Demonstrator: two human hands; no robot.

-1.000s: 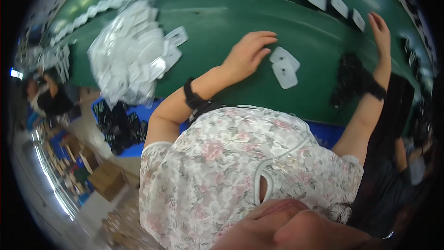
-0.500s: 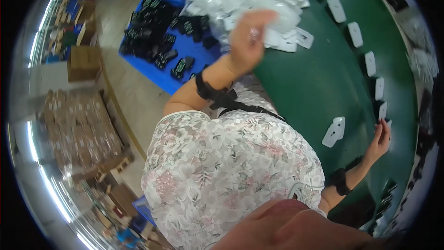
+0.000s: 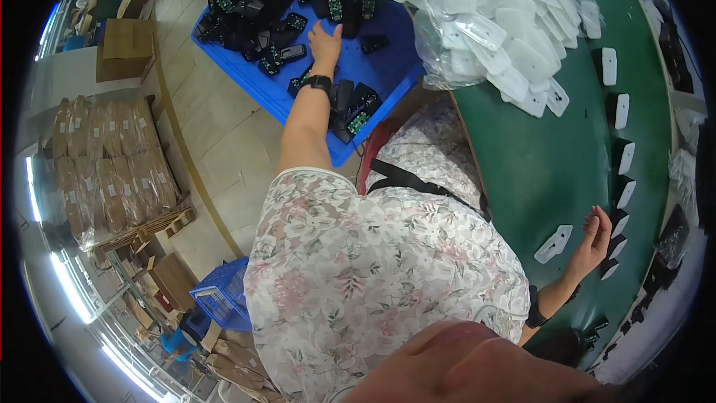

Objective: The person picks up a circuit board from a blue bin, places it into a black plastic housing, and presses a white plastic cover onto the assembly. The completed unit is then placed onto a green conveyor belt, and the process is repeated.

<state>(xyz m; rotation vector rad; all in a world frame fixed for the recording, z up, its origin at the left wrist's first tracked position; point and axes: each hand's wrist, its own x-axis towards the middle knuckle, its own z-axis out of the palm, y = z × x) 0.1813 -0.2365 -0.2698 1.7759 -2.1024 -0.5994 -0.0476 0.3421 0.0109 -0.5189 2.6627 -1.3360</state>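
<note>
My left hand (image 3: 325,46) reaches into a blue plastic bin (image 3: 257,101) with its fingers spread and nothing visible between them. Its fingertips are just beside black plastic housings with green circuit boards (image 3: 296,22), heaped in the bin. Over the green table, my right hand (image 3: 591,245) is open, its fingers stretched out and slightly bent, with no held thing visible. It hovers between some loose white plastic covers (image 3: 553,244), which lie flat, and a row of black units with white faces (image 3: 625,157) standing along the table's far right.
A clear plastic bag spilling white covers (image 3: 500,30) lies on the green table (image 3: 514,153) beside the bin. Wrapped cartons on a pallet (image 3: 119,172), a cardboard box (image 3: 125,48) and a blue crate (image 3: 224,295) stand on the floor at left.
My left hand has moved left from beside the bag of covers into the blue bin. My right hand has drawn away from the row's near end, and my view has shifted.
</note>
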